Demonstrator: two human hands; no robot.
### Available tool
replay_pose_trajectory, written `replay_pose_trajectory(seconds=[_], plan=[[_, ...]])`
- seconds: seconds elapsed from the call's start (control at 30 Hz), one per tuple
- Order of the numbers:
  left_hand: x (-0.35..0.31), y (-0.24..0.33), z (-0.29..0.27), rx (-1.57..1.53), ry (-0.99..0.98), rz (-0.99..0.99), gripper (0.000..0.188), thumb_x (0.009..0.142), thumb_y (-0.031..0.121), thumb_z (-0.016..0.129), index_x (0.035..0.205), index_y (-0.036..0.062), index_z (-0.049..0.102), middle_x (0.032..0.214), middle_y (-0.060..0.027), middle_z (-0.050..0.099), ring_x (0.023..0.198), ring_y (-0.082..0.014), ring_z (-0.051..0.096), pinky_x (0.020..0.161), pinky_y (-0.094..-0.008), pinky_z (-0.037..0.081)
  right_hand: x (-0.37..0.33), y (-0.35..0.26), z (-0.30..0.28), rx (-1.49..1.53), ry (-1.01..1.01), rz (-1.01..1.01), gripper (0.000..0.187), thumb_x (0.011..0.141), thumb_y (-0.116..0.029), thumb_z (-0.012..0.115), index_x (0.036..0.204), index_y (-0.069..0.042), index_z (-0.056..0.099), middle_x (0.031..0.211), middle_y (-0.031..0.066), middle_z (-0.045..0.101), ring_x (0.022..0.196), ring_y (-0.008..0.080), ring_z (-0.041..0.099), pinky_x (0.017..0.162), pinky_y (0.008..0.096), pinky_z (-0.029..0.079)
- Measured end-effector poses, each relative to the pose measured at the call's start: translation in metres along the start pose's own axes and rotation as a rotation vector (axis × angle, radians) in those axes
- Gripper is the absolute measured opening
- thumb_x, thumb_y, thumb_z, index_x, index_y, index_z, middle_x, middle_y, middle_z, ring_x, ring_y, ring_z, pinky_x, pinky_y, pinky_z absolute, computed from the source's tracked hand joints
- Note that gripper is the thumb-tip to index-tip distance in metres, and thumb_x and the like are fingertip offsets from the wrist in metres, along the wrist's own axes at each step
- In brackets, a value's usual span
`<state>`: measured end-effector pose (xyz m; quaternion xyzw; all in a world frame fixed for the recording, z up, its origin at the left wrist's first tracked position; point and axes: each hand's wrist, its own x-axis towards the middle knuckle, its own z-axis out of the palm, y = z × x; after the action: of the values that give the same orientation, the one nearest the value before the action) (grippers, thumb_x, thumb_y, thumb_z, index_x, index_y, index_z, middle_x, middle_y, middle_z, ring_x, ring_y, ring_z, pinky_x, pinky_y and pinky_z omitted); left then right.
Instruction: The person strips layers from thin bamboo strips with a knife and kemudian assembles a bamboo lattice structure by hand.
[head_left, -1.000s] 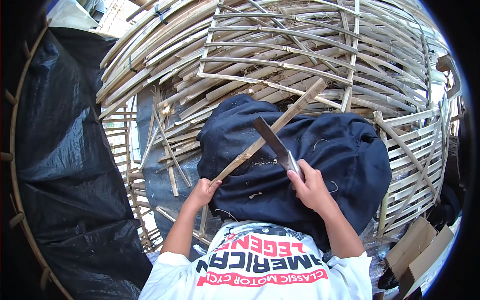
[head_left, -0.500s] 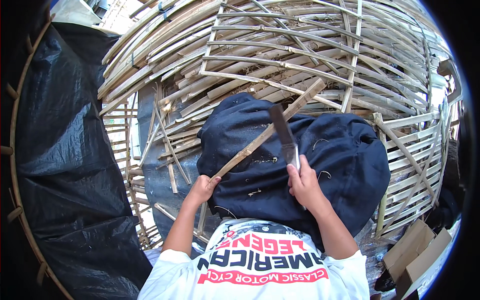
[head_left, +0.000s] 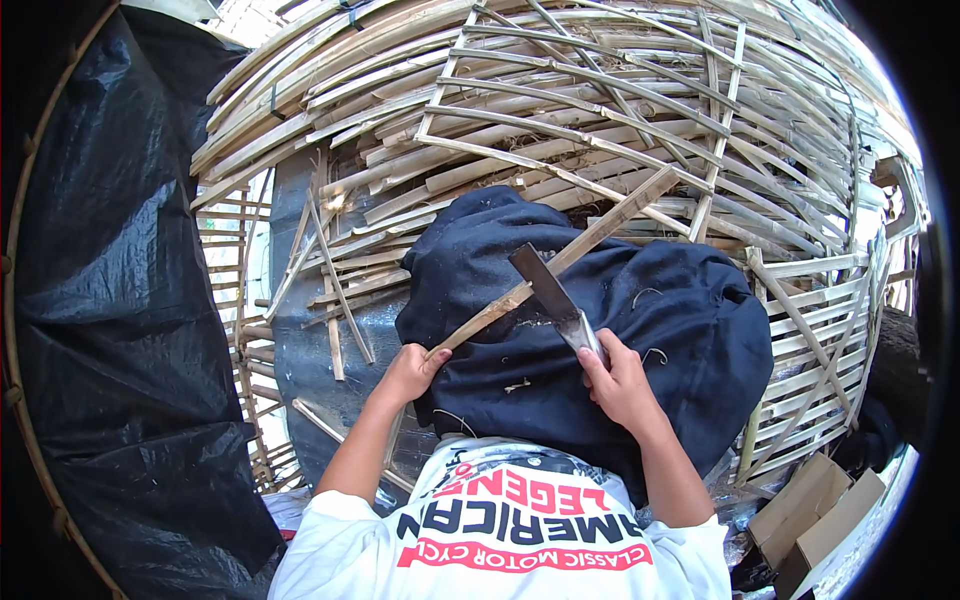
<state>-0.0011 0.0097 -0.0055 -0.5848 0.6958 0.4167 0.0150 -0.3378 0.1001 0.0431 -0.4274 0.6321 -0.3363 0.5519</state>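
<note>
My left hand (head_left: 412, 373) is closed around the near end of a split bamboo strip (head_left: 612, 221), which slants away to the upper right over my lap. In my right hand (head_left: 620, 380) is a cleaver-like knife (head_left: 548, 288) with a wide dark blade and a pale metal handle. The blade crosses the strip near its middle and looks to be against it. Beneath both lies a dark blue cloth (head_left: 690, 310) spread over my legs, with a few thin shavings on it.
A large pile of split bamboo (head_left: 400, 130) lies ahead, with a slatted bamboo frame (head_left: 590, 105) on top. Another slatted panel (head_left: 815, 350) stands at right, above an open cardboard box (head_left: 805, 510). Black plastic sheeting (head_left: 130, 300) hangs at left.
The knife has come down and left, its blade now across the strip with the tip lower than before. My left hand still grips the same end. The view has shifted slightly.
</note>
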Motion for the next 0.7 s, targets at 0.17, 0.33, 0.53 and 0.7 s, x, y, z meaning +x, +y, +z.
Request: replay_pose_trajectory(seconds=[0.17, 0.33, 0.53, 0.7], plan=[[0.004, 0.009, -0.002, -0.022, 0.006, 0.028, 0.084, 0.083, 0.071, 0.05, 0.054, -0.008, 0.044, 0.044, -0.0158, 0.03, 0.044, -0.021, 0.03, 0.044, -0.0403, 0.035, -0.012, 0.002, 0.031, 0.089, 0.059, 0.068, 0.022, 0.1, -0.026, 0.043, 0.098, -0.005, 0.047, 0.06, 0.0026, 0.052, 0.047, 0.0079, 0.05, 0.044, 0.0226, 0.042], [0.001, 0.004, -0.001, -0.002, 0.036, 0.029, 0.083, 0.083, 0.07, 0.052, 0.055, -0.008, 0.049, 0.047, -0.0217, 0.039, 0.049, -0.0344, 0.043, 0.047, -0.043, 0.039, -0.011, -0.012, 0.012, 0.183, 0.017, 0.16, 0.022, 0.1, -0.026, 0.045, 0.096, -0.006, 0.051, 0.062, 0.0011, 0.051, 0.047, 0.0064, 0.049, 0.043, 0.021, 0.04], [0.003, 0.002, -0.002, 0.013, 0.045, 0.008, 0.082, 0.081, 0.07, 0.052, 0.057, -0.0075, 0.058, 0.054, -0.0275, 0.051, 0.061, -0.0458, 0.058, 0.054, -0.047, 0.047, -0.019, -0.012, 0.042, -0.007, 0.063, 0.093, 0.019, 0.1, -0.023, 0.047, 0.1, -0.005, 0.048, 0.062, 0.0007, 0.051, 0.047, 0.0063, 0.049, 0.044, 0.0213, 0.04], [0.004, 0.005, -0.001, 0.043, 0.024, 0.021, 0.082, 0.081, 0.071, 0.051, 0.059, -0.0076, 0.061, 0.055, -0.0281, 0.053, 0.062, -0.0458, 0.06, 0.056, -0.047, 0.048, -0.016, -0.014, 0.04, 0.169, 0.253, 0.065, 0.021, 0.1, -0.026, 0.048, 0.099, -0.005, 0.049, 0.061, 0.0001, 0.05, 0.046, 0.0058, 0.047, 0.043, 0.0207, 0.039]])
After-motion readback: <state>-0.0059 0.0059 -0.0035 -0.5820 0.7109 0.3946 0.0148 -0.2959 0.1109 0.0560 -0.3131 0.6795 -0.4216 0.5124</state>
